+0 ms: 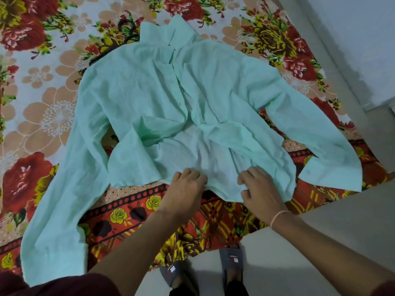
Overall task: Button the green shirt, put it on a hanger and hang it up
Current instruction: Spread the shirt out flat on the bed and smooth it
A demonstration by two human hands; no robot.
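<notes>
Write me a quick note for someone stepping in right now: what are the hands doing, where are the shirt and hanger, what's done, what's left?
Left hand: fingers curled on the hem of the green shirt.
Right hand: pinches the same hem, a little apart.
The shirt lies front up on the floral bedsheet, collar away, sleeves spread. A dark hanger pokes out by the collar, partly under the shirt.
Done: the upper front looks closed; button count unclear. The lower front gapes open.
Left: lower buttons, fit the hanger, hang up.

shirt (149,92): spread on bed (42,107), collar farthest
hanger (127,28): behind collar, partly under shirt
left hand (186,185), right hand (261,194): at near hem
</notes>
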